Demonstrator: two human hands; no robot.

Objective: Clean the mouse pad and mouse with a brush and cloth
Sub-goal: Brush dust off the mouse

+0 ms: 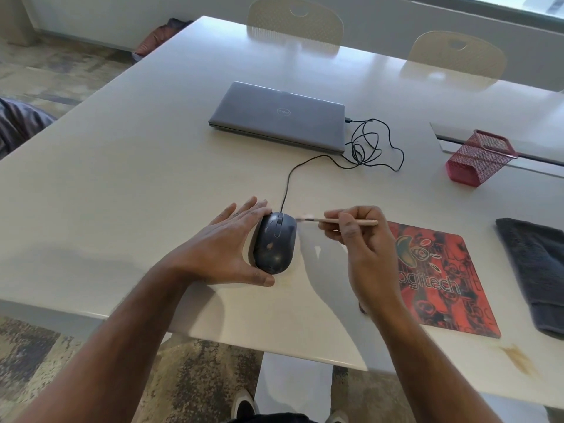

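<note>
A dark grey wired mouse (276, 244) lies on the white table (137, 178), near its front edge. My left hand (227, 250) cups the mouse's left side, thumb at its rear and fingers stretched along it. My right hand (363, 242) pinches a thin beige brush (351, 221), held level, with its blurred bristle tip just right of the mouse's front. The red and black Logitech mouse pad (439, 279) lies flat to the right of my right hand. A dark grey folded cloth (537, 270) rests at the right edge of view.
A closed grey laptop (280, 116) sits behind the mouse, with the mouse's black cable (366, 148) looped at its right side. A red mesh pen holder (479, 158) lies tipped over at the right. Two pale chairs (294, 22) stand at the far edge.
</note>
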